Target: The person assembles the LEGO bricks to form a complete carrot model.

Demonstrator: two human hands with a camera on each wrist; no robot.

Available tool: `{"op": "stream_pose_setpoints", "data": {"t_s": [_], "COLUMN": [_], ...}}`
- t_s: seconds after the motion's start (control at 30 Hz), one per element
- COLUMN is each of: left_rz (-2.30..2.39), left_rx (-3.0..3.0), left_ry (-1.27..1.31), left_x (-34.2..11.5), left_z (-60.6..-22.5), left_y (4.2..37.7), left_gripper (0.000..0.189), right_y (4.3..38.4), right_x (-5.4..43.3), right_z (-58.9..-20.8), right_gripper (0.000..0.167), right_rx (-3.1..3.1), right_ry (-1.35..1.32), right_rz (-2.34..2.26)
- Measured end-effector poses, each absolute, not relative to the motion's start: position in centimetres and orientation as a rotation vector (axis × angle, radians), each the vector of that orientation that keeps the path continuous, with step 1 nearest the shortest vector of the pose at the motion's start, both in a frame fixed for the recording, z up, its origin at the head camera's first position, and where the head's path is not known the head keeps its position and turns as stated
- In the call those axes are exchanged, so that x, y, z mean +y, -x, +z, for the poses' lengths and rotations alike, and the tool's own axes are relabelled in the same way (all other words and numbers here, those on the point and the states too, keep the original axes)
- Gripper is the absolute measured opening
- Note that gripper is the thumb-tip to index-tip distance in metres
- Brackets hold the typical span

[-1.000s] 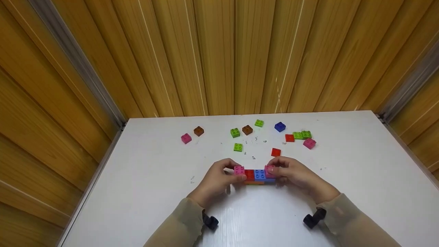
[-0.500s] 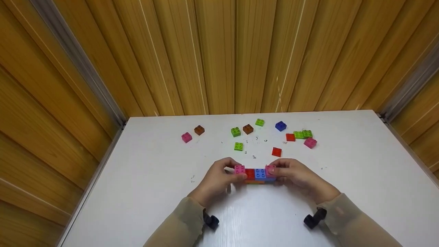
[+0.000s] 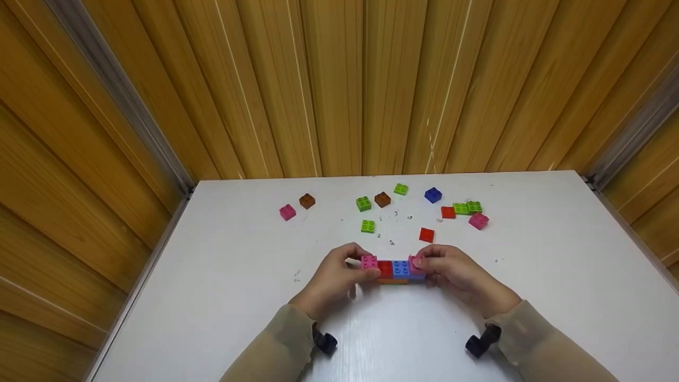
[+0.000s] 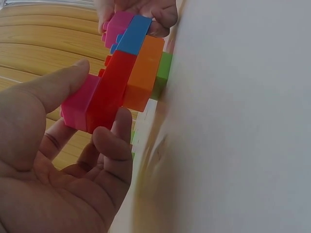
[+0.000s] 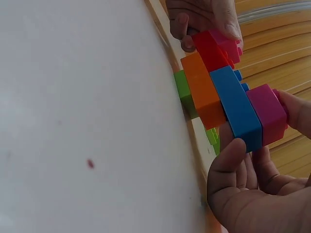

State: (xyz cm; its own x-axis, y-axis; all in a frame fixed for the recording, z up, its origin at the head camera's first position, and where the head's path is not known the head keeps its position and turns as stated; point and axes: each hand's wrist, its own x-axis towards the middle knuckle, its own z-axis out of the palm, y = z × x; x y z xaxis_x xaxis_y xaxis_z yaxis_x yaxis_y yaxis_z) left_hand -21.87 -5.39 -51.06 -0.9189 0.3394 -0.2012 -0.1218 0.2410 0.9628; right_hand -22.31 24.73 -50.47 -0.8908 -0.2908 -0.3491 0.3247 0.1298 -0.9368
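Note:
A stepped stack of toy building bricks stands on the white table between both hands. Its lowest part is a green brick (image 5: 184, 92), with an orange brick (image 4: 144, 73) on it. Above those a red brick (image 3: 385, 269) and a blue brick (image 3: 401, 269) lie end to end and overhang. One pink brick (image 4: 80, 102) tops the red end; another pink brick (image 5: 268, 115) tops the blue end. My left hand (image 3: 337, 273) grips the red end, thumb against its pink brick. The blue end, with its pink brick, is held by my right hand (image 3: 467, 278). Fingers partly cover both ends.
Loose bricks lie across the far half of the table (image 3: 223, 254): pink (image 3: 287, 212), brown (image 3: 307, 201), green (image 3: 368, 226), dark blue (image 3: 433, 195) and red (image 3: 427, 235) ones. Wood-patterned panels (image 3: 339, 90) rise behind the table and at its sides.

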Motion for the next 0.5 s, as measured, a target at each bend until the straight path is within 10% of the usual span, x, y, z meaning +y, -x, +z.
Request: {"op": "stream_pose_setpoints", "data": {"t_s": [0.5], "left_rz": [1.681], "left_rx": [2.166], "left_ry": [-0.189], "left_x": [-5.4], "left_z": [-50.89], "left_y": [21.8], "left_gripper": [0.039], "right_y": [22.37], "right_x": [25.08], "right_z": [-50.28], "right_gripper": [0.018], "right_rx": [1.974], "right_ry": [-0.016], "right_rz": [-1.797]}}
